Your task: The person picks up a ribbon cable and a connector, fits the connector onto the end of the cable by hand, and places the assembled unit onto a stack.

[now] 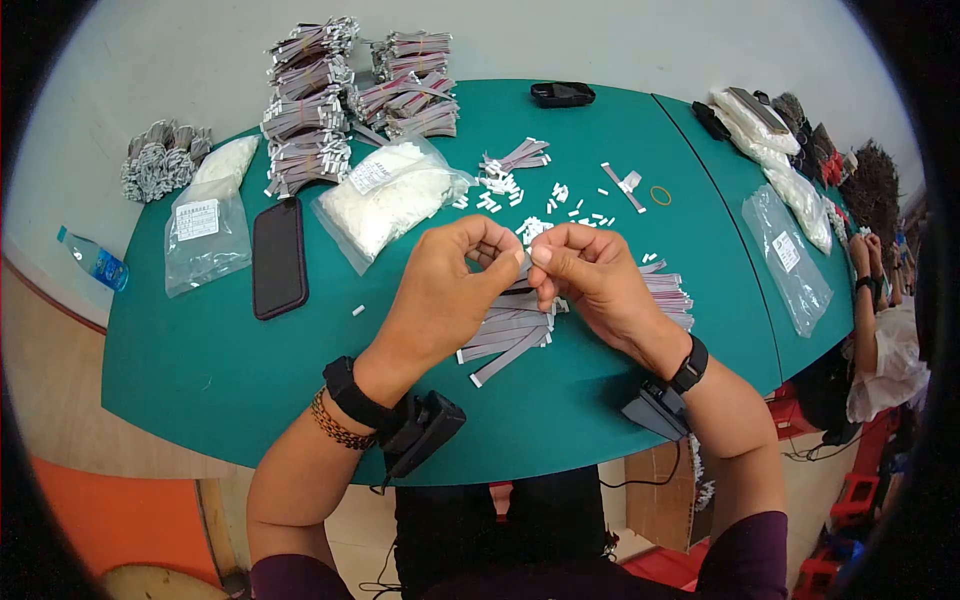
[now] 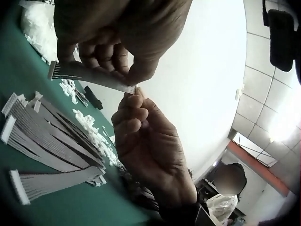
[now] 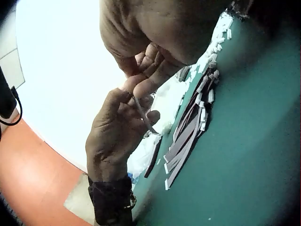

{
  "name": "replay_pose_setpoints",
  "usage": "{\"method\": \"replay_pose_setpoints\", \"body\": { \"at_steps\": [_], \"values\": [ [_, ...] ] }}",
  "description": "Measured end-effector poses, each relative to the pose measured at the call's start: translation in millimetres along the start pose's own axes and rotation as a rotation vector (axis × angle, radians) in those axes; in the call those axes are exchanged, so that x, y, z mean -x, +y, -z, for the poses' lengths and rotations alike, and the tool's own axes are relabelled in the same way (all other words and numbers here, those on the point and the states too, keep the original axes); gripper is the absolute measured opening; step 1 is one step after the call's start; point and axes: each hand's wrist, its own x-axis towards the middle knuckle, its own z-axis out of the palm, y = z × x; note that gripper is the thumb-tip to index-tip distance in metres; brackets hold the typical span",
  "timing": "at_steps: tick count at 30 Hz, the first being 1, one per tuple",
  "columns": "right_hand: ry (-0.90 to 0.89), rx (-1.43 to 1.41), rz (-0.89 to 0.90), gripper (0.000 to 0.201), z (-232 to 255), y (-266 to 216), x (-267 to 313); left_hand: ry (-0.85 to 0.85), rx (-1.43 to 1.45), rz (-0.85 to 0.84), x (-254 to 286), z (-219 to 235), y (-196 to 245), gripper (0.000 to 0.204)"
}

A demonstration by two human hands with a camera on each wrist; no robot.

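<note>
While both hands meet over the bench [image 1: 230, 360], they hold one flat grey cable [image 2: 94, 76] up between them. With twelve o'clock at the far edge in the head view, the left hand [image 1: 440, 288] comes in from eight and the right hand [image 1: 600, 278] from about four. The left fingers pinch the cable near one end. The right fingers pinch at that same end; I can't tell if a small white bit is hidden there. In the left wrist view, the cable's other end, with its white plug [image 2: 51, 70], points to ten o'clock.

More grey cables [image 1: 508, 330] lie at six o'clock, just under the hands. Loose white bits [image 1: 502, 187] lie at twelve, and a bag of white bits [image 1: 378, 212] at ten.

The cable looks light and bendy, so it should flop if held far from its end. Hold it flat, close to the end. The tiny plug looks hard and easy to drop, and tugging the thin wires might hurt them.
</note>
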Motion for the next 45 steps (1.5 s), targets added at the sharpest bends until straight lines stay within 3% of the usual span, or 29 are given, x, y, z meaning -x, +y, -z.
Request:
{"method": "replay_pose_setpoints", "body": {
  "at_steps": [4, 10, 16, 25, 28, 45],
  "values": [
    [-0.016, 0.109, 0.084, 0.014, 0.6, -0.4, -0.6, 0.013, -0.064, 0.006, 1.9, 0.2, 6.8, 0.016],
    [-0.013, 0.155, 0.1, 0.013, -0.9, -4.5, 1.3, 0.042, -0.189, -0.142, 1.1, -1.0, 3.8, 0.019],
    [0.018, 0.216, 0.114, 0.011, -2.3, -4.1, 3.0, 0.031, -0.108, -0.001, 3.0, -1.6, 4.9, 0.017],
    [0.028, 0.155, 0.122, 0.011, -4.0, -4.9, 4.6, 0.033, 0.137, 0.029, 1.5, -5.2, -3.7, 0.014],
    [0.02, 0.085, 0.153, 0.013, -2.4, -8.1, 3.6, 0.089, 0.17, -0.057, -0.2, -9.3, 1.6, 0.014],
    [0.013, 0.198, 0.175, 0.01, -0.4, -10.2, 3.1, 0.037, 0.02, -0.084, 2.1, -8.2, 3.2, 0.011]
  ]
}}
